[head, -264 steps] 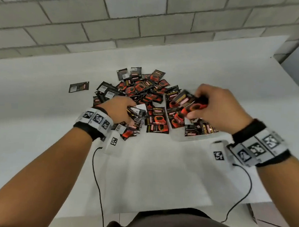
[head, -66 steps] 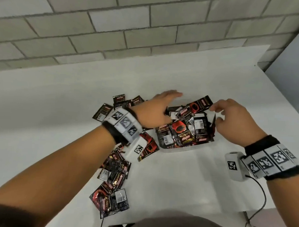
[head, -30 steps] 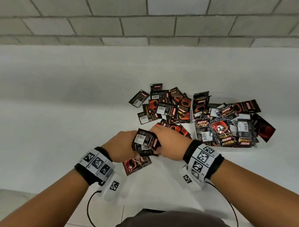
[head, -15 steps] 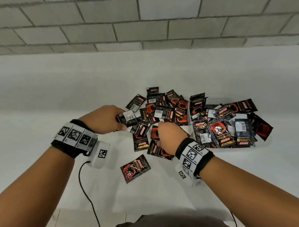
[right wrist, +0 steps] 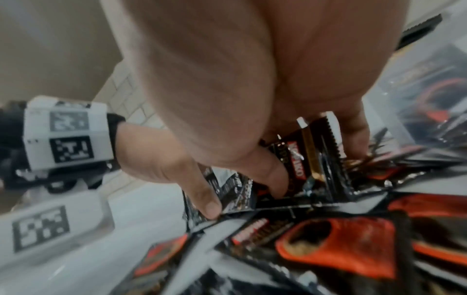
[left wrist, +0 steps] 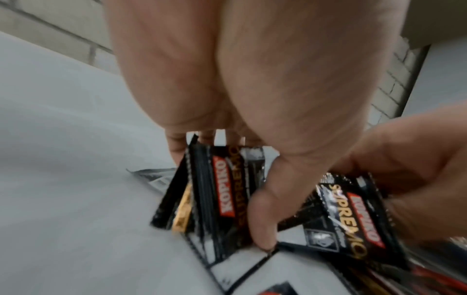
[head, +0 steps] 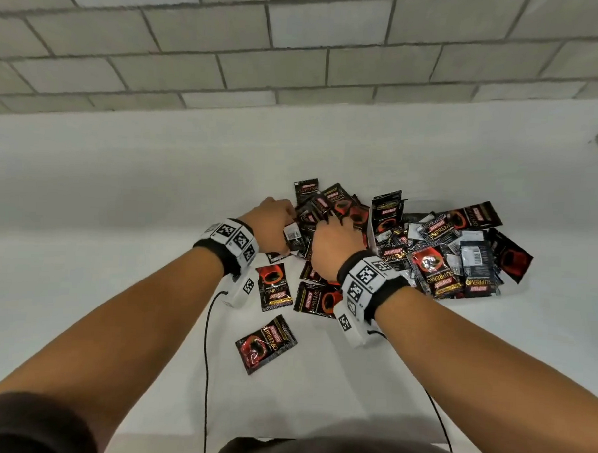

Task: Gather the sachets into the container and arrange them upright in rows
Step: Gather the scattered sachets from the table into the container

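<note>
Black and red coffee sachets (head: 329,203) lie in a loose pile on the white table (head: 119,218). A clear container (head: 369,226) to the right of the pile is heaped with jumbled sachets (head: 436,266). My left hand (head: 287,222) and right hand (head: 338,224) are side by side in the pile. In the left wrist view the left hand (left wrist: 222,189) grips a small bunch of sachets (left wrist: 227,191) on edge between thumb and fingers. My right hand (right wrist: 316,169) pinches another bunch (right wrist: 321,151) the same way.
Three sachets lie apart nearer to me: one (head: 274,287) below my left wrist, one (head: 316,299) by my right wrist, one (head: 265,343) closest. A grey block wall (head: 298,48) stands behind the table. Wrist cables (head: 206,359) trail to the front edge.
Both hands have moved forward, away from me, into the pile beside the container, and each now holds a bunch of sachets. The three sachets nearer me stay where they were.
</note>
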`<state>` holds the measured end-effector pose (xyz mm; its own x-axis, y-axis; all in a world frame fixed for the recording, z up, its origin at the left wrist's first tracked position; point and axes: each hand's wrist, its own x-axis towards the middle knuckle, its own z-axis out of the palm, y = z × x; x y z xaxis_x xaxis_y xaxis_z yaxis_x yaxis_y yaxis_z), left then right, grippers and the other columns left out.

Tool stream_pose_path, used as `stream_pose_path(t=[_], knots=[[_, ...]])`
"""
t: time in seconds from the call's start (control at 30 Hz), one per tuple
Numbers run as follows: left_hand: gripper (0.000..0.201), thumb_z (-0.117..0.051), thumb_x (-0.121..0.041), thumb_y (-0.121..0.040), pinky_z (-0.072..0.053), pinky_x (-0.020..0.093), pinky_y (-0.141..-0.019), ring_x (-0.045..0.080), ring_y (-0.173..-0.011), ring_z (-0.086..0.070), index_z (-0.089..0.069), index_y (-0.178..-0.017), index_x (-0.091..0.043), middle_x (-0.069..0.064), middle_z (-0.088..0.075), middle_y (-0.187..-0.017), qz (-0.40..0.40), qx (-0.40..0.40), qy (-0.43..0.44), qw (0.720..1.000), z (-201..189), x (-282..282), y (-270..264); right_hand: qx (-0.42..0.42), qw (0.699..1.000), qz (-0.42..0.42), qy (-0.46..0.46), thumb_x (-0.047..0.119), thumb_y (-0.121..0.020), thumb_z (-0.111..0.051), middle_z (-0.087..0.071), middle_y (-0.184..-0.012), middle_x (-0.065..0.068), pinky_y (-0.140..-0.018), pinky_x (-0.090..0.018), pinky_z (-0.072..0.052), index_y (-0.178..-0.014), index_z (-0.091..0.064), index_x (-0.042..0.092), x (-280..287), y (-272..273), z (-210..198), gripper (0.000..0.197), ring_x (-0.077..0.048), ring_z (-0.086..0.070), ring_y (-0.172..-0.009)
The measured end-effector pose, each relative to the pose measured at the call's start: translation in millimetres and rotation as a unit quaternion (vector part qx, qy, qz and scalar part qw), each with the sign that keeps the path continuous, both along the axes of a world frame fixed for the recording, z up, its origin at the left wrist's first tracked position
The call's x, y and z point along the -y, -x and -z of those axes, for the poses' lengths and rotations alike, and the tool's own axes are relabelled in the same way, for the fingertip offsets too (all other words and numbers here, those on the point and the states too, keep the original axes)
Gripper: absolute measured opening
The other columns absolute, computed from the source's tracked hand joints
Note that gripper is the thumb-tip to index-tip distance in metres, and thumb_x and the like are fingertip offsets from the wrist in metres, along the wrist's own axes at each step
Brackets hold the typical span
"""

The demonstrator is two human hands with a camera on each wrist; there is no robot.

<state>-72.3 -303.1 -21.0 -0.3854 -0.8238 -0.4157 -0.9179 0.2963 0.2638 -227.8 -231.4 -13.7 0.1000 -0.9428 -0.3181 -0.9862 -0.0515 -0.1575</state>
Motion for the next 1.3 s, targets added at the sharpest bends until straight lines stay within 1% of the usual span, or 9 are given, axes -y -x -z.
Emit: stream_pose_path(t=[0.13,0.27,0.37,0.57,0.77,1.0,1.1,1.2,1.3], knots=[[0.043,-0.082,-0.025,-0.080,-0.040,0.027,-0.081,0.027,-0.109,-0.057,-0.072,-0.114,-0.001,0.009,-0.058,-0.124,0.048,-0.018,0.018,0.999,-1.7,-3.0,-10.5,0.004,0.999,-0.021,0.048,0.016,-0.089,-0.061,-0.048,-0.136,-0.016,-0.100,-0.047,-0.043,-0.135,-0.046,0.005,-2.7,0.3,1.9,0.049,-0.035,-0.043,-0.129],[0.038,-0.084,-0.026,-0.081,-0.041,0.030,-0.075,0.019,-0.095,-0.058,-0.071,-0.115,-0.014,-0.004,-0.062,-0.102,0.010,-0.090,0.027,0.996,-17.4,-10.0,-28.3,0.157,0.987,-0.007,0.020,-0.001,-0.089,-0.058,-0.063,-0.109,-0.017,-0.072,-0.035,-0.047,-0.126,-0.046,0.002,-5.1,8.9,-25.4,0.040,-0.030,-0.062,-0.096],[0.028,-0.084,-0.019,-0.081,-0.048,0.028,-0.071,0.014,-0.084,-0.067,-0.066,-0.102,-0.025,-0.008,-0.071,-0.094,-0.024,-0.174,0.000,0.984,-31.6,-28.1,-43.1,0.234,0.972,0.010,0.030,-0.003,-0.088,-0.062,-0.064,-0.091,-0.009,-0.069,-0.040,-0.055,-0.128,-0.042,0.011,-16.4,18.5,-49.2,0.047,-0.022,-0.062,-0.076],[0.043,-0.085,-0.009,-0.079,-0.054,0.017,-0.073,-0.002,-0.085,-0.071,-0.067,-0.105,-0.038,-0.017,-0.076,-0.095,-0.051,-0.216,-0.087,0.971,-46.8,-69.5,-72.1,0.211,0.977,-0.030,-0.031,0.009,-0.092,-0.064,-0.058,-0.137,-0.010,-0.086,-0.020,-0.042,-0.147,-0.045,0.017,-31.6,32.7,-58.0,0.059,-0.023,-0.062,-0.112],[0.055,-0.085,-0.017,-0.079,-0.057,0.031,-0.072,0.010,-0.084,-0.068,-0.049,-0.119,-0.026,-0.004,-0.070,-0.103,-0.026,-0.057,-0.119,0.991,-18.6,-83.5,-77.1,0.035,0.993,-0.068,-0.095,0.015,-0.088,-0.058,-0.051,-0.124,-0.015,-0.085,-0.034,-0.053,-0.109,-0.053,0.003,-44.4,15.9,-29.4,0.024,-0.028,-0.057,-0.104],[0.117,-0.093,-0.054,-0.058,-0.049,0.048,-0.102,0.028,-0.125,-0.040,-0.031,-0.151,-0.020,0.004,-0.030,-0.141,-0.002,0.035,-0.041,0.999,-1.5,-93.2,-40.5,0.002,0.995,-0.077,-0.063,0.027,-0.085,-0.062,-0.046,-0.131,-0.016,-0.100,-0.040,-0.045,-0.130,-0.045,0.004,-47.9,7.8,-16.8,0.053,-0.035,-0.043,-0.125],[0.118,-0.093,-0.051,-0.061,-0.047,0.047,-0.103,0.030,-0.127,-0.041,-0.028,-0.152,-0.014,0.006,-0.038,-0.142,-0.001,0.038,-0.030,0.999,3.0,-98.7,-27.0,0.040,0.996,-0.057,-0.060,0.017,-0.086,-0.063,-0.056,-0.121,-0.015,-0.086,-0.034,-0.046,-0.127,-0.044,0.003,-49.4,7.5,-13.8,0.047,-0.032,-0.051,-0.118],[0.113,-0.093,-0.047,-0.063,-0.046,0.046,-0.103,0.032,-0.126,-0.045,-0.031,-0.152,-0.015,0.007,-0.044,-0.140,-0.025,0.033,-0.041,0.998,3.4,-97.2,-24.3,0.011,0.997,-0.069,-0.022,0.029,-0.084,-0.069,-0.044,-0.133,-0.018,-0.105,-0.039,-0.042,-0.132,-0.045,0.002,-52.6,7.5,-9.2,0.061,-0.034,-0.042,-0.125],[0.099,-0.092,-0.042,-0.068,-0.046,0.041,-0.104,0.029,-0.125,-0.051,-0.042,-0.150,-0.014,0.006,-0.050,-0.136,-0.041,0.014,-0.051,0.998,-2.0,-94.4,-26.7,-0.002,0.997,-0.072,-0.016,0.036,-0.083,-0.068,-0.046,-0.132,-0.019,-0.105,-0.041,-0.042,-0.132,-0.046,0.002,-47.9,8.5,-1.5,0.064,-0.034,-0.043,-0.123]])
